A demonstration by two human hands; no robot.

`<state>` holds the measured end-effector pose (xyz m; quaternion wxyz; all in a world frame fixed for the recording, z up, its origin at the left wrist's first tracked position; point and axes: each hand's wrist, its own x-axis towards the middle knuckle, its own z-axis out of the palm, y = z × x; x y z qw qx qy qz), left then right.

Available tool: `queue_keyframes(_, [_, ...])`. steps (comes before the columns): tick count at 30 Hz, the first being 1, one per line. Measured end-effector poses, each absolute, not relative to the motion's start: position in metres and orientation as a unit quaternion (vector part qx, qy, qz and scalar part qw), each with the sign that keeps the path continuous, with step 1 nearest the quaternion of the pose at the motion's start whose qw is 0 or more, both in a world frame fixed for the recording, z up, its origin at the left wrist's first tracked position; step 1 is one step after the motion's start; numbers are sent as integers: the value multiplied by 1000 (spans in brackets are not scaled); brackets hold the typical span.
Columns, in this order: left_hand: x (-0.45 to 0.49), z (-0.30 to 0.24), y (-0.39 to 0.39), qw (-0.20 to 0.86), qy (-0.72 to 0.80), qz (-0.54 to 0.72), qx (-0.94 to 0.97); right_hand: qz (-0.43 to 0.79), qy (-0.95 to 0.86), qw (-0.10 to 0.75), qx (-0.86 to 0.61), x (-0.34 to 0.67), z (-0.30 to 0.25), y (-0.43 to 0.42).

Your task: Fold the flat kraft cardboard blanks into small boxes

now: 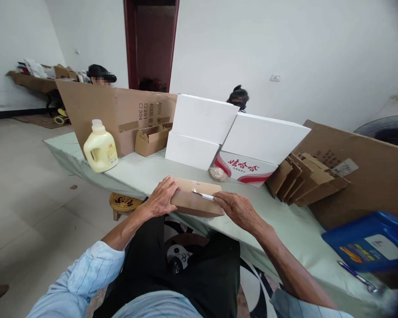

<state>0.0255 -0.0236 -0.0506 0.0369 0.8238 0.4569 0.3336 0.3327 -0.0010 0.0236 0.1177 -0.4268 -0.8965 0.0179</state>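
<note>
At the table's near edge lies a small brown cardboard box, long side toward me. My left hand grips its left end, with the fingers on top. A small knife with a white handle is in my right hand, which is closed on the handle at the box's right end. The dark blade points left and lies against the top of the box, near a shiny strip that looks like clear tape. Just behind the box sits a roll of clear tape.
White boxes and a red-printed carton stand behind. A yellow jug is at left, a blue jug at right. Folded cardboard pieces lean at right. Two people sit beyond cardboard panels. A wooden stool stands left.
</note>
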Motion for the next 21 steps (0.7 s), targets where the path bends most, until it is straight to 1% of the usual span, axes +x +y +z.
queue_keyframes(4, [25, -51, -24, 34, 457, 332, 825, 17, -899, 108, -425, 332, 27, -2])
queue_keyframes(10, [25, -49, -25, 43, 445, 345, 825, -11, -905, 133, -403, 332, 24, 2])
queue_keyframes(15, [24, -54, -23, 46, 440, 352, 825, -73, -897, 108, -423, 329, 25, 6])
queue_keyframes(21, [24, -60, -20, 51, 443, 359, 820, -102, -903, 96, -405, 324, 31, 7])
